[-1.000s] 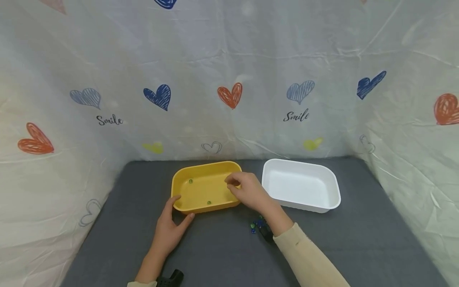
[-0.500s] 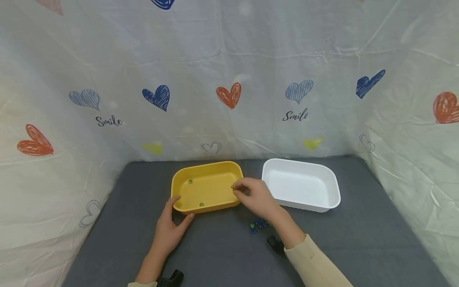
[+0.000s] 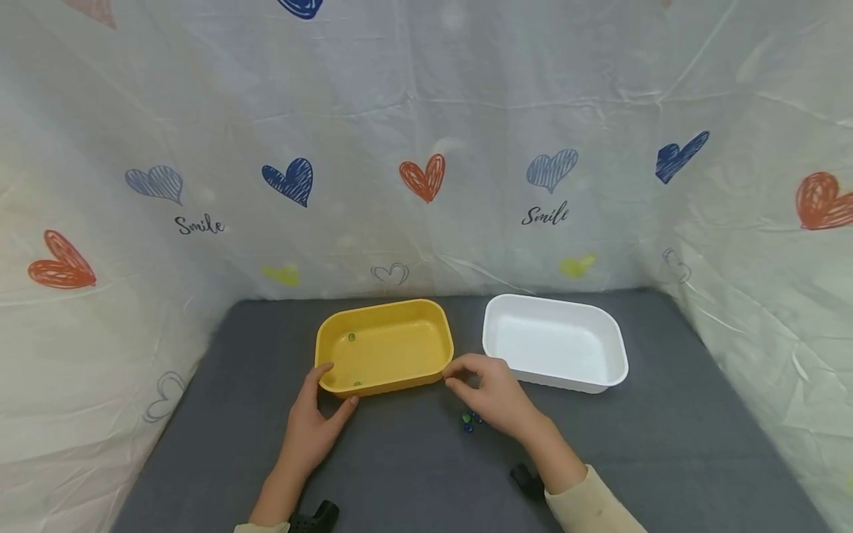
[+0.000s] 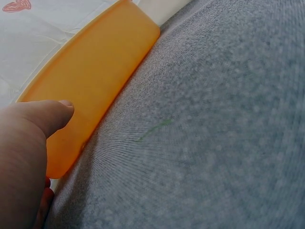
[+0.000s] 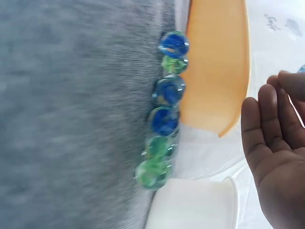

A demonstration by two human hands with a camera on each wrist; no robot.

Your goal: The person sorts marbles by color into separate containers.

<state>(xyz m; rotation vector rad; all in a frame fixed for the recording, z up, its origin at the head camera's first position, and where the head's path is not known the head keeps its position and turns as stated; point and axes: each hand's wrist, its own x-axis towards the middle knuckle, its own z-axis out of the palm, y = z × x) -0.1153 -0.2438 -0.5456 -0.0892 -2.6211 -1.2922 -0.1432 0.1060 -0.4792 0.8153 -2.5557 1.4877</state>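
Observation:
My left hand (image 3: pixel 309 429) holds the near left corner of a yellow tray (image 3: pixel 396 352), its thumb against the outer front wall. In the tray lie a green marble (image 3: pixel 352 337) toward the back and another green marble (image 3: pixel 358 384) by the front wall. My right hand (image 3: pixel 496 396) hovers off the tray's near right corner, fingers loosely bent, with nothing seen between them. Below it on the cloth sits a cluster of marbles, partly hidden by the hand. In the right wrist view, several show, among them a blue marble (image 5: pixel 164 120) and a green marble (image 5: pixel 152 172).
A white tray (image 3: pixel 553 344) stands to the right of the yellow one, with no marbles seen in it. Dark grey cloth (image 3: pixel 400 466) covers the table. A pale curtain (image 3: pixel 480 252) printed with hearts rises behind and at both sides.
My right hand has moved from over the yellow tray toward me and to the right. The front green marble has rolled left along the tray's near wall. The left hand stays in place.

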